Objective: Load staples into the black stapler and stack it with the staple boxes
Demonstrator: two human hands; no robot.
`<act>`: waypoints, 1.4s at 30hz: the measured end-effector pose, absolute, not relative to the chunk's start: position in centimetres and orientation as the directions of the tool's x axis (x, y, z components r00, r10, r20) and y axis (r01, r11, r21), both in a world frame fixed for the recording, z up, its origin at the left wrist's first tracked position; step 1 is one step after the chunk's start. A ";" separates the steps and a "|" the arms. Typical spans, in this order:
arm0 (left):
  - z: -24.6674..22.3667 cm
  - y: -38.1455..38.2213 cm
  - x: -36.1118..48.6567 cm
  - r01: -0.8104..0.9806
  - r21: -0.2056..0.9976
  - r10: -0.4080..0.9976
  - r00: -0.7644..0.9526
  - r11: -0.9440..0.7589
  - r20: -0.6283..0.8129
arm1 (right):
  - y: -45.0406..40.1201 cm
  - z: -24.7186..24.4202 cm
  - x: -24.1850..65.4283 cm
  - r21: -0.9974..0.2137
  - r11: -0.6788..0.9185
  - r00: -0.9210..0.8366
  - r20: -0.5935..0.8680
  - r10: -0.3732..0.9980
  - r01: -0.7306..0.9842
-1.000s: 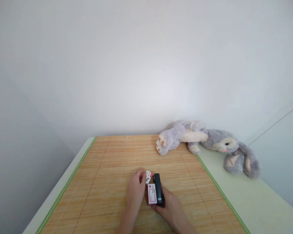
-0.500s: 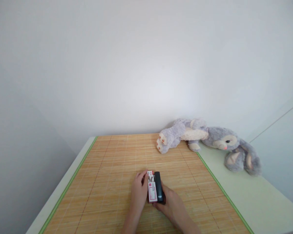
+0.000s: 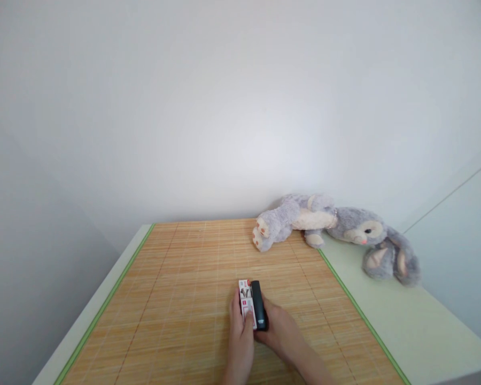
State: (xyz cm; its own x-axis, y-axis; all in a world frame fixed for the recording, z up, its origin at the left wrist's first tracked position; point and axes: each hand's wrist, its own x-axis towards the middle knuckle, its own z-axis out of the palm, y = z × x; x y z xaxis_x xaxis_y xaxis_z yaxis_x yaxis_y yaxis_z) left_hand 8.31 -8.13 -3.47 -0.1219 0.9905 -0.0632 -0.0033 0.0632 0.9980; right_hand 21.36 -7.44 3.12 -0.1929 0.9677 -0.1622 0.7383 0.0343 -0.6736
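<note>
A black stapler lies lengthwise near the front middle of the mat, with my right hand closed around its right side and near end. Right beside it on the left are a small white box with a pink frame and, just beyond, a small white box with a dark picture. My left hand grips the pink-framed box, thumb on its top and fingers along the left side. Whether the boxes touch the mat is hidden by my hands.
A bamboo mat with green edging covers much of the pale table. At the back right, a grey plush rabbit lies across the mat's edge, its head and ears on the bare tabletop. A white wall stands behind.
My left hand has shifted from beside the boxes to a grip with its thumb on top of the nearer one. My right hand stays at the stapler. The view has turned slightly.
</note>
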 end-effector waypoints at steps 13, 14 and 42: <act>-3.6 -5.4 24.2 0.050 0.998 0.996 0.081 0.026 -0.030 | -6.0 4.7 37.1 -0.616 -0.059 -0.094 -0.212 0.973 0.786; -3.5 -5.3 24.6 0.065 0.998 0.995 0.099 0.019 -0.025 | -5.9 5.0 37.7 -0.607 -0.067 -0.084 -0.218 0.972 0.792; -0.4 -4.2 17.1 0.424 0.820 0.896 0.387 -0.384 0.219 | -5.9 4.8 39.1 -0.643 -0.061 -0.107 -0.220 0.970 0.763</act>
